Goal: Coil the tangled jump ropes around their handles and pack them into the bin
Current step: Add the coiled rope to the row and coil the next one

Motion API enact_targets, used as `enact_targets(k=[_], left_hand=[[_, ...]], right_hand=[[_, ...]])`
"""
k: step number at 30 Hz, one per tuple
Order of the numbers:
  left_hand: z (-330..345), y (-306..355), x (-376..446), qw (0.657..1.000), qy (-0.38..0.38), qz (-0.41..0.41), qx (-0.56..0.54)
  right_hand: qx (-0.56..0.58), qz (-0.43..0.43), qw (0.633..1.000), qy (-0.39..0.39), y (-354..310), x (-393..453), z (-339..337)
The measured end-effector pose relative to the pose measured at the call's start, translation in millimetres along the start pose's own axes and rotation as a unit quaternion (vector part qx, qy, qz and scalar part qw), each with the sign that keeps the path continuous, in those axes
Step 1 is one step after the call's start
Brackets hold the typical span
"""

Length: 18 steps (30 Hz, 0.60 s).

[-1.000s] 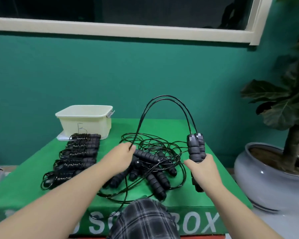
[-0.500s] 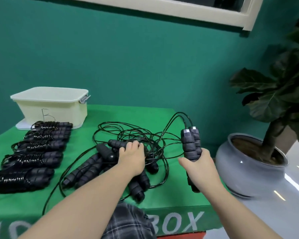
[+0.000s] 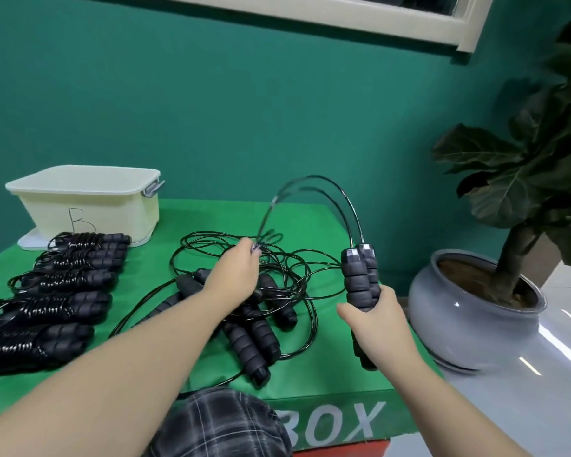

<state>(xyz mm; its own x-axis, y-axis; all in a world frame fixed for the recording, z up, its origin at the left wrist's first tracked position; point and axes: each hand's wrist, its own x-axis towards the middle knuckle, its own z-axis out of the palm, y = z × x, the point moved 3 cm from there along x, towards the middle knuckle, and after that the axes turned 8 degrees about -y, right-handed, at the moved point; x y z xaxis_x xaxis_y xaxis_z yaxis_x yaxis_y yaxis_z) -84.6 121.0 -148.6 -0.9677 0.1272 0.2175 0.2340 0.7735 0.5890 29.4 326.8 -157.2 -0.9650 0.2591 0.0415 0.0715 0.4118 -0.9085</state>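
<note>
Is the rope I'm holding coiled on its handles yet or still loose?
Still loose. The rope arcs free from the paired handles in the right hand to the left hand.

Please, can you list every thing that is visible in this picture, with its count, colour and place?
coiled jump ropes: five, black, row on the table's left
tangled jump ropes: several, black, table centre
held handles: two, black, upright in right hand
rope loop: black, arching between both hands
bin: one, cream, back left
table cover: green
potted plant: one, grey pot, floor at right
window frame: cream, top
left hand: pinches the rope
right hand: grips the handles
</note>
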Motion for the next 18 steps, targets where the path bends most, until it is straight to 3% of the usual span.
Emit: enact_targets(k=[6, 13, 15, 18], left_hand=[[-81, 12, 18, 0.994, 0.080, -0.009, -0.069], [-140, 12, 19, 0.977, -0.021, -0.084, -0.194], [-157, 16, 14, 0.982, 0.018, -0.073, -0.173], [-186, 18, 4, 0.985, 0.165, -0.022, -0.054]], right_hand=[[-0.006, 0.002, 1.000, 0.006, -3, -1, -2], [-0.007, -0.018, 1.000, -0.013, -18, -2, 13], [0.002, -0.019, 1.000, -0.021, -23, -5, 18], [0.007, -0.028, 0.999, -0.024, -31, -9, 25]])
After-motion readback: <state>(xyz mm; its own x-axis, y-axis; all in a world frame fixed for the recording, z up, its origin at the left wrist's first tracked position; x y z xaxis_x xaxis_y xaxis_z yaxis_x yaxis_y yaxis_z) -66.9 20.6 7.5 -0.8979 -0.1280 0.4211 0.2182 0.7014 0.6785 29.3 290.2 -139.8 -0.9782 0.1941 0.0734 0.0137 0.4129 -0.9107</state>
